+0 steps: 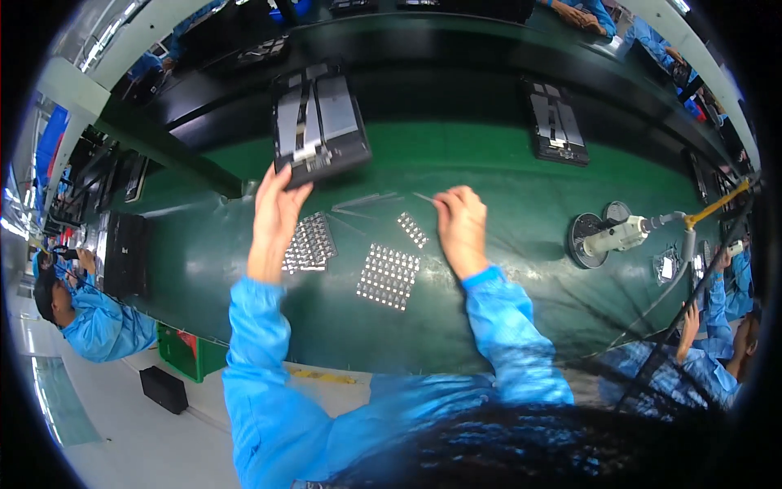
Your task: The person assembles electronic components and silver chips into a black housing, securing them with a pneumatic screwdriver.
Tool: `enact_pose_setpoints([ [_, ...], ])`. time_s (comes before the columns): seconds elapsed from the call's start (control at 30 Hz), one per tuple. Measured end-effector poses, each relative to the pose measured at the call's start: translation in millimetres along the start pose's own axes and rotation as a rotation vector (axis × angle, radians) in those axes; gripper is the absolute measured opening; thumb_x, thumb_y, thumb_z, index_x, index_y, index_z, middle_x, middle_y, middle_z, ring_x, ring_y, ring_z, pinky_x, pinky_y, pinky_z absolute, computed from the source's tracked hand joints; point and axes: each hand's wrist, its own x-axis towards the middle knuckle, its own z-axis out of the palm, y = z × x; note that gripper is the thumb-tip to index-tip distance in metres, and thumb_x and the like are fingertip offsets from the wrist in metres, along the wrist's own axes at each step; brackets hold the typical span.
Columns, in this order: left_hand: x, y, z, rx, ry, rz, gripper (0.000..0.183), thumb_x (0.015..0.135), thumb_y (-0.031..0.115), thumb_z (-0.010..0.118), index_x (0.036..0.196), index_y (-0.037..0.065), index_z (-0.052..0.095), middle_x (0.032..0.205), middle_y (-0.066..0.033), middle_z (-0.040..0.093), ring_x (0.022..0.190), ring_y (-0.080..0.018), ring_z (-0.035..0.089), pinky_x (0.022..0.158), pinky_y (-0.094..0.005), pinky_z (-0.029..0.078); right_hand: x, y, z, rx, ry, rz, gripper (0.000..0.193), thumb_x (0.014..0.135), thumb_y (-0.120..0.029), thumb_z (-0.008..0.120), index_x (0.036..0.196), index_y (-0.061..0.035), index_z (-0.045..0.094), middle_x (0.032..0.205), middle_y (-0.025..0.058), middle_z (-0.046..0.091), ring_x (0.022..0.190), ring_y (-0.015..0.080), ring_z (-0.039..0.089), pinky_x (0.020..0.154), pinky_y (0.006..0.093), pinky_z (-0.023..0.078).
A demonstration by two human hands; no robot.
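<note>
My left hand (277, 213) grips the near edge of a tablet with its back off (326, 122), raised and tilted at the far edge of the green mat. Grey battery cells and dark ribbon cables show inside it. My right hand (463, 224) is closed, its fingertips pinching a thin, pale, pointed tool (423, 198) that points left; its exact kind is too small to tell. Between my hands lie sheets of small metallic parts: a large sheet (388, 277), a small one (412, 230) and a stack (311, 243) beside my left wrist. Clear thin strips (362, 201) lie beyond them.
Another opened tablet (559, 122) rests at the far right. A power screwdriver (617, 236) lies by round dark dishes (588, 240) on the right. A dark green post (175, 151) rises at the left. Co-workers in blue sit at both sides.
</note>
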Motion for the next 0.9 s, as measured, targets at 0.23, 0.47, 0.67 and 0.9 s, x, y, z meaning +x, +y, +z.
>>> enact_pose_setpoints([
  [0.23,-138,-29,94,-0.072,-0.004,-0.104,0.063,0.097,0.001,0.055,0.152,0.003,0.025,0.133,-0.0153,0.055,0.114,-0.0248,0.062,0.088,-0.0369,0.059,5,-10,10,0.643,-0.244,0.157,0.026,0.081,-0.004,0.065,0.106,0.002,0.065,0.101,0.0178,0.067,0.096,0.0311,0.067,0.085,0.0341,0.051],
  [0.47,-201,-132,163,-0.02,0.026,-0.348,0.074,0.094,0.003,0.063,0.155,0.009,0.022,0.137,-0.0135,0.053,0.12,-0.0223,0.058,0.095,-0.0372,0.051,-74,62,-192,0.458,0.753,0.456,0.05,0.084,0.002,0.069,0.13,-0.0005,0.047,0.12,0.0075,0.052,0.114,0.0205,0.051,0.102,0.0334,0.039],
  [0.67,-225,-168,195,0.164,-0.061,-0.429,0.073,0.092,0.014,0.072,0.152,0.007,0.032,0.134,-0.0113,0.053,0.12,-0.022,0.056,0.095,-0.0355,0.052,-18,99,-238,0.766,0.116,0.561,0.06,0.083,-0.002,0.078,0.137,-0.0002,0.051,0.122,0.0066,0.059,0.107,0.0143,0.058,0.096,0.0304,0.046],
  [0.9,-140,-102,163,1.378,-0.247,0.245,0.06,0.075,0.014,0.082,0.131,0.012,0.062,0.125,-0.0132,0.056,0.112,-0.0333,0.056,0.096,-0.0402,0.049,-25,82,-279,0.517,0.04,0.399,0.061,0.078,-0.005,0.075,0.136,0.0011,0.055,0.083,-0.0004,0.053,0.072,0.0074,0.049,0.069,0.0218,0.041],
])
